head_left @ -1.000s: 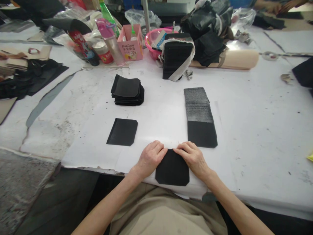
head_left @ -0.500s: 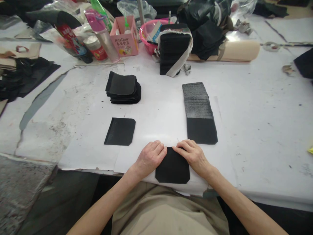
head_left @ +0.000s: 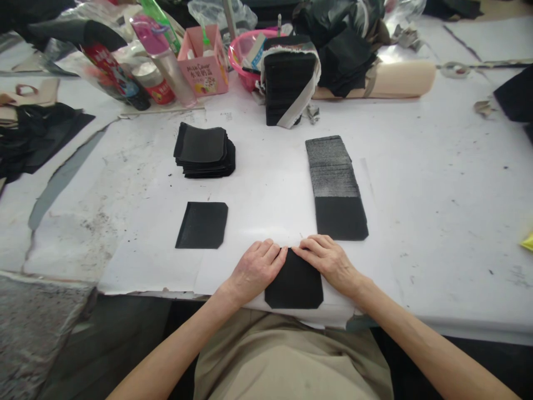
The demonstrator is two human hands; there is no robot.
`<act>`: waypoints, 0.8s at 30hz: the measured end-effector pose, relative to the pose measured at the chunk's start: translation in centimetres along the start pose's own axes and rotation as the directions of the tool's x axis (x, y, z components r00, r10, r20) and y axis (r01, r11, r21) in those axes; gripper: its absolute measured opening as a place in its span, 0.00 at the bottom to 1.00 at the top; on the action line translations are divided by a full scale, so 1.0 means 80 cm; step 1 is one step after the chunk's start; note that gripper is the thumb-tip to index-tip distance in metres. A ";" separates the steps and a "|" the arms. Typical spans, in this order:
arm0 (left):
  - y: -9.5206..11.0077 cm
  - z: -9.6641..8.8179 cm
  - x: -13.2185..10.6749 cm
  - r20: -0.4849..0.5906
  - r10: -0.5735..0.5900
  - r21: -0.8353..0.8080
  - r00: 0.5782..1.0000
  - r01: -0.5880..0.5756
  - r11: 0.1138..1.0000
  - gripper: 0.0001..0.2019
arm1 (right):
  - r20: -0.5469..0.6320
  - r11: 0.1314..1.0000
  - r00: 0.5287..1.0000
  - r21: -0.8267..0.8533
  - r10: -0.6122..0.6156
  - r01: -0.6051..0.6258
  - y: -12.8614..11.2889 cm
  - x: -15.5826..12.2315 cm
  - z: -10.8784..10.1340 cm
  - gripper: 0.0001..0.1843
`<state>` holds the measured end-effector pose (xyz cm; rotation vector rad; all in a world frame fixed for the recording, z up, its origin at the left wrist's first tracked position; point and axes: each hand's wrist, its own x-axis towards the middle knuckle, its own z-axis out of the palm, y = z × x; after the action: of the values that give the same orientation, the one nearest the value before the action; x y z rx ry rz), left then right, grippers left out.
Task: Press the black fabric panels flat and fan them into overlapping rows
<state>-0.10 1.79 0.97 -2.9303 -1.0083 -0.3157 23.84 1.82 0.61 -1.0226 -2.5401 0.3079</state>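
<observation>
A black cut piece with clipped lower corners lies at the table's near edge. My left hand rests on its upper left corner and my right hand on its upper right, fingers bent and pressed together on its top edge. Just beyond my right hand lies a fanned row of black pieces. A single black piece sits to the left, and a small black stack lies behind it.
A white paper sheet covers the table. At the back stand a strapped bundle of black pieces, a pink box, a pink basin, bottles, dark scraps and a beige roll.
My fingertips have drawn closer together on the piece's top edge. The view has shifted a little; the other pieces lie as before.
</observation>
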 end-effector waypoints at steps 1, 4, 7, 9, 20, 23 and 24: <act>0.000 0.000 -0.001 0.003 -0.002 0.004 1.000 0.002 1.000 0.13 | 0.006 1.000 1.000 -0.002 -0.002 0.002 0.001 0.000 0.000 0.16; 0.000 0.001 -0.004 -0.007 -0.008 0.004 1.000 0.008 1.000 0.14 | 0.013 1.000 1.000 -0.012 -0.004 0.004 0.002 -0.002 0.000 0.16; -0.001 0.003 -0.004 -0.026 -0.015 -0.025 1.000 0.014 1.000 0.13 | 0.019 1.000 1.000 -0.027 -0.011 0.011 0.003 -0.002 0.000 0.16; -0.001 0.004 -0.004 -0.035 -0.013 -0.051 0.999 0.011 0.999 0.13 | 0.037 0.999 0.999 -0.042 -0.021 0.023 0.004 -0.002 0.000 0.16; 0.000 0.002 -0.010 -0.058 -0.009 -0.025 0.998 0.008 1.000 0.12 | 0.048 0.999 0.999 -0.030 -0.023 0.025 0.008 -0.003 -0.005 0.16; 0.000 0.002 -0.013 -0.049 -0.018 -0.020 0.999 0.017 1.000 0.11 | 0.048 1.000 0.999 -0.021 -0.018 0.019 0.011 -0.007 -0.006 0.16; -0.001 0.002 -0.014 -0.048 -0.019 -0.024 0.999 0.018 1.000 0.11 | 0.051 1.000 0.999 -0.016 -0.015 0.016 0.012 -0.009 -0.007 0.16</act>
<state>-0.97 1.16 0.60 -2.9200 -1.0329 -0.4000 25.15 2.04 0.58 -1.0129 -2.5985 0.3125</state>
